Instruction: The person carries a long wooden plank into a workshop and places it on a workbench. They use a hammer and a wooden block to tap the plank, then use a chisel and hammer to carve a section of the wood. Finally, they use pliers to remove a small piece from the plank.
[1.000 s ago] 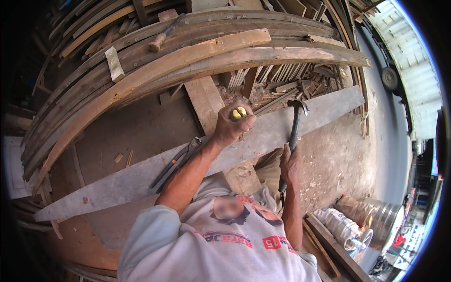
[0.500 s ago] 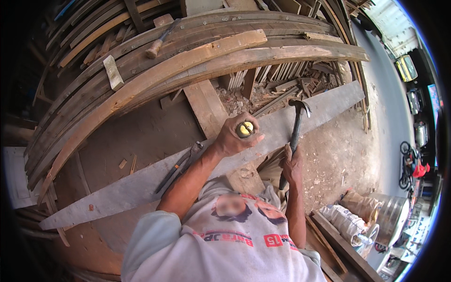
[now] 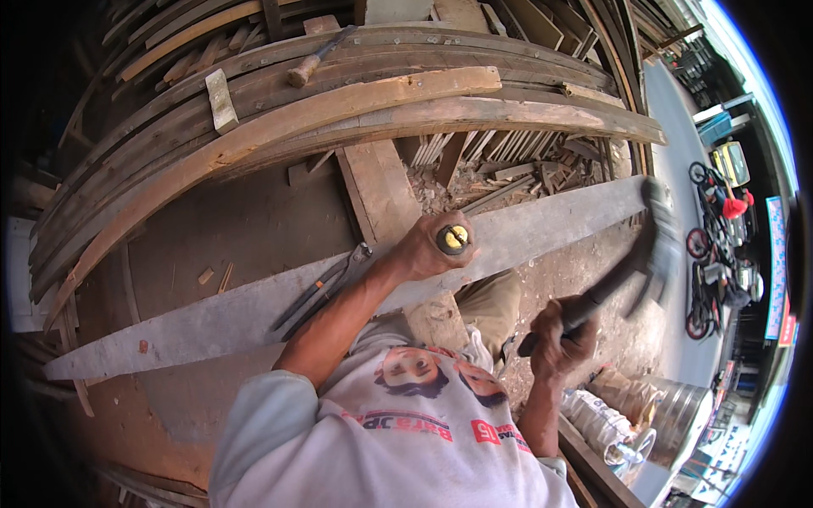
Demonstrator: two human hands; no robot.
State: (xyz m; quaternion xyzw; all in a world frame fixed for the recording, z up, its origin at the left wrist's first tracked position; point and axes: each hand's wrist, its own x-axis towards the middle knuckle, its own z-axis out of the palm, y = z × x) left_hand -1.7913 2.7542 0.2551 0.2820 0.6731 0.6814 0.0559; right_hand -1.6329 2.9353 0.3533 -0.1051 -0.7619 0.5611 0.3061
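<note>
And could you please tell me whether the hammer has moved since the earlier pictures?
Yes: the hammer in the right hand has moved rightward; its blurred head, earlier over the long grey strip well short of its right end, is now by that end.

The person wears a loose, off-white cloth T-shirt (image 3: 356, 474) with soft folds over the chest and a greyer, crumpled hem (image 3: 377, 333). The wide, pale blue-grey left sleeve (image 3: 275, 415) ends near the elbow; of the right sleeve (image 3: 555, 467), only a small pale strip shows. Printed on the front are 2 colour portraits (image 3: 412, 372), side by side, in dark and warm tones. Below them in view run lines of red and dark-blue lettering (image 3: 360, 417), with a solid red block (image 3: 485, 432) bearing pale figures to the right. Creased khaki-tan cloth trousers (image 3: 491, 309) show past the hem. Both forearms are bare, as are the left hand (image 3: 430, 245) and right hand (image 3: 556, 347).
</note>
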